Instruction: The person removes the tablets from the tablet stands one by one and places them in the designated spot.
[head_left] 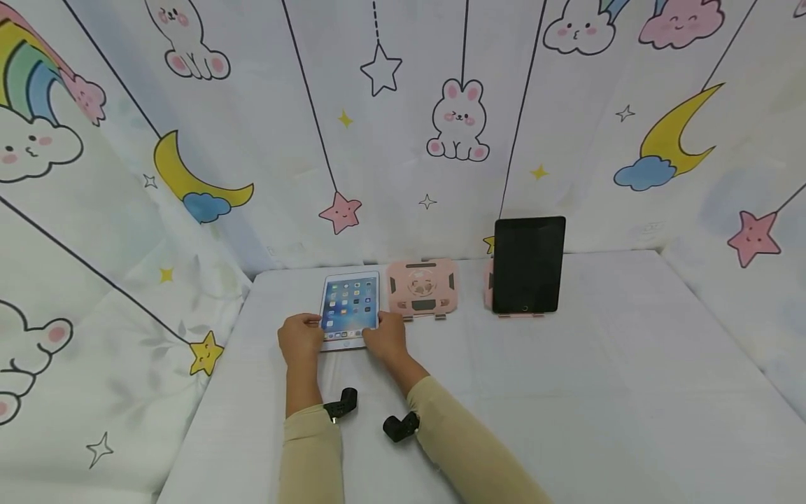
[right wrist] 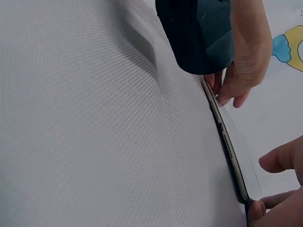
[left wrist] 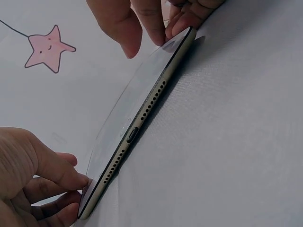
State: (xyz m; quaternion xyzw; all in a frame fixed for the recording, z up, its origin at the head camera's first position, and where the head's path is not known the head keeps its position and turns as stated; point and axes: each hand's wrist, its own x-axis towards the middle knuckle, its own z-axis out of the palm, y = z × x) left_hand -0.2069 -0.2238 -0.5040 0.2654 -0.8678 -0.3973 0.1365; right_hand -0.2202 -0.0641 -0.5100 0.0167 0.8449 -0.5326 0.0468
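Note:
A white-framed tablet [head_left: 350, 306] with a lit screen of app icons lies face up at the left of the table. My left hand [head_left: 300, 341] pinches its lower left corner, the thumb on the glass and the other fingers by the edge. At the lower right corner, my right hand [head_left: 386, 337] has its fingers curled against the edge. Its thumb is raised off the screen in the right wrist view. The tablet's lower edge [left wrist: 130, 135], with charging port and speaker holes, faces the left wrist camera. Fingertips under the tablet are hidden.
A pink tablet case [head_left: 443, 287] lies right of the white tablet. Farther right, a dark-screened tablet [head_left: 527, 266] stands upright with pink parts behind and below it. A white cloth covers the table [head_left: 567, 406]; a cartoon-printed curtain [head_left: 403, 175] rises behind. Black cameras [head_left: 401, 426] sit on both wrists.

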